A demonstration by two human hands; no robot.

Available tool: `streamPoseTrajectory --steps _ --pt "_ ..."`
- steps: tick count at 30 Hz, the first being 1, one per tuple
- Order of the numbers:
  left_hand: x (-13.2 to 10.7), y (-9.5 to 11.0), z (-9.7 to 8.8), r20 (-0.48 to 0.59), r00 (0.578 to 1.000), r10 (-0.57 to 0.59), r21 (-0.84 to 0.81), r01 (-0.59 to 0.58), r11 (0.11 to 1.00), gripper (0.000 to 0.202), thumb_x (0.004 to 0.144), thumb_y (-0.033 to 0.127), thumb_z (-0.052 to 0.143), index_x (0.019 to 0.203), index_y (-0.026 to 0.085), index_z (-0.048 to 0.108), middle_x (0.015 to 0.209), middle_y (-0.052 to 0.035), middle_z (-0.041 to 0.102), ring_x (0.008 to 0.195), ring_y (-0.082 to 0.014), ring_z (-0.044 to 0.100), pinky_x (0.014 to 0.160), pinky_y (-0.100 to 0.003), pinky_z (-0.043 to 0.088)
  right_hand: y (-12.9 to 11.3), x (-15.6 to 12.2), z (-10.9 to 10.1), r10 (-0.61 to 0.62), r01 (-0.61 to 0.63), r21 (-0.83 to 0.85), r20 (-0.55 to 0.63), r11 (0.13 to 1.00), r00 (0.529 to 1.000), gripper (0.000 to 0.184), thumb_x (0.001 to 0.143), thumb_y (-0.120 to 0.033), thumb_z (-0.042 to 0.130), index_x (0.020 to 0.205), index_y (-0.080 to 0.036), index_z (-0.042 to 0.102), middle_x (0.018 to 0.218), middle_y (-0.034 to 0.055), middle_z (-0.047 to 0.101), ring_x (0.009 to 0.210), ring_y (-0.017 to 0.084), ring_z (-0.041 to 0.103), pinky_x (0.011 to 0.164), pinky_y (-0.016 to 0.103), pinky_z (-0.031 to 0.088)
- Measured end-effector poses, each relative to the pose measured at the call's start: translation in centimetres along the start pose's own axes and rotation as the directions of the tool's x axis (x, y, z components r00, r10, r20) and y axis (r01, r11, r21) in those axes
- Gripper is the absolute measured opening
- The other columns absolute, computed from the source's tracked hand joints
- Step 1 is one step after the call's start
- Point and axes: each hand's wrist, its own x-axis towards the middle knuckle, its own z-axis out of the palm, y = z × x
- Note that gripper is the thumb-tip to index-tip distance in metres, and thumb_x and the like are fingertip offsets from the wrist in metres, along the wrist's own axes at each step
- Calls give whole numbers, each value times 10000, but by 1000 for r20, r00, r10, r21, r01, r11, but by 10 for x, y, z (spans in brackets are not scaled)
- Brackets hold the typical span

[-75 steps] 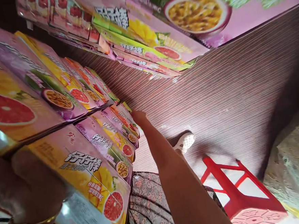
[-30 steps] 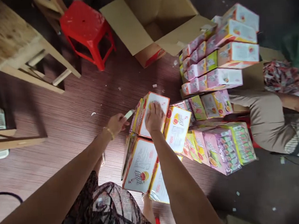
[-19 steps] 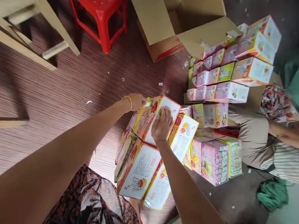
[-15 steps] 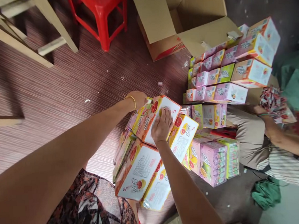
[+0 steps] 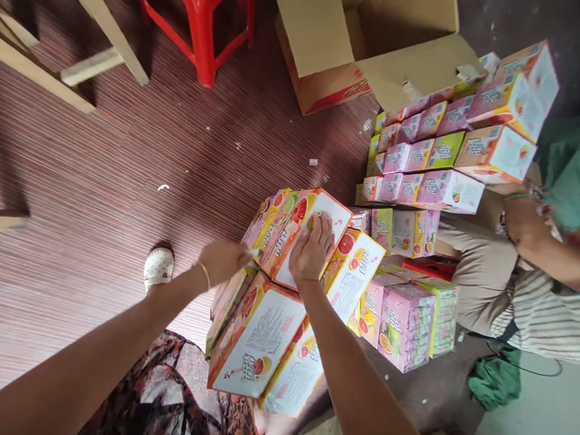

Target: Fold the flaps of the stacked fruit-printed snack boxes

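Observation:
A pink and orange fruit-print box (image 5: 326, 209) lies tilted on top of a low stack of like boxes (image 5: 261, 335) in front of me. My right hand (image 5: 311, 250) rests flat on its white face, fingers spread. My left hand (image 5: 222, 262) is closed at the box's near left edge. It pinches a small pale tool, of which only the tip (image 5: 255, 252) shows, touching the box's side. A gold bangle is on my left wrist.
A taller stack of pink boxes (image 5: 444, 147) stands at right, with an open cardboard carton (image 5: 408, 63) behind it. Another person (image 5: 548, 299) sits at right, by a green cloth (image 5: 495, 381). A red stool (image 5: 206, 18) and wooden table legs (image 5: 103, 32) stand beyond. My white shoe (image 5: 158, 266) is on the floor.
My left hand has slid from the top box's far corner back along its left side toward me. My right hand stays pressed on the box. The other person's arm has drawn in.

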Motion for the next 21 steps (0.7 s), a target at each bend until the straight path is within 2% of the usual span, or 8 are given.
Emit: streamPoseTrajectory --steps 3,6,8,10,12,14,18,21 --pt "68 17 -31 -159 986 -48 76 60 995 459 1035 441 363 1143 188 730 1087 -124 747 1064 -296 689 863 -363 497 4 0 4 -17 17 -15 -22 1000 1000 561 1037 -306 218 1497 -92 457 1570 212 444 1538 275 299 1221 589 302" --pt "110 34 -21 -59 997 46 93 -40 995 471 1052 389 352 1202 135 719 1172 -168 720 1147 -318 666 884 -371 489 10 0 6 -32 31 -31 -52 999 998 555 1044 -314 221 1491 -90 463 1566 219 447 1528 285 319 1207 595 325" --pt "94 29 4 33 997 75 100 -78 992 476 1058 379 349 1162 115 731 1109 -175 732 1099 -320 685 841 -370 499 14 -2 6 -42 41 -26 -66 999 997 551 1052 -324 224 1478 -80 473 1567 219 447 1521 287 333 1213 587 321" --pt "58 12 24 99 993 62 101 -72 992 449 1056 387 377 1112 134 743 994 -137 751 986 -295 714 779 -354 506 18 -2 6 -53 52 -19 -71 998 996 547 1060 -335 228 1457 -66 491 1563 225 452 1512 292 348 1215 586 317" --pt "32 -10 29 102 994 46 108 -57 993 452 1065 401 354 1123 165 736 966 -106 756 961 -284 715 781 -358 508 22 -2 6 -61 60 -18 -70 998 996 543 1067 -342 231 1442 -61 504 1552 228 465 1506 298 360 1216 588 313" --pt "38 -25 18 53 999 -6 115 0 993 467 1066 414 335 1135 165 724 976 -113 751 963 -295 710 786 -376 507 23 -1 8 -73 71 -26 -75 997 994 537 1071 -348 238 1438 -65 508 1548 222 473 1510 295 358 1220 583 310" --pt "128 -20 -6 -101 994 -46 50 52 997 486 1063 385 310 1215 122 690 1138 -165 727 1140 -319 669 888 -380 498 19 1 13 -84 77 -84 -84 993 993 516 1077 -351 242 1462 -112 489 1555 196 472 1522 282 344 1219 576 317" --pt "166 -10 15 -27 1000 6 26 -5 1000 455 1051 354 347 1245 122 686 1238 -176 702 1228 -324 629 943 -371 483 15 0 15 -86 76 -116 -84 990 993 507 1082 -362 251 1474 -140 483 1551 193 475 1520 291 348 1213 582 322"
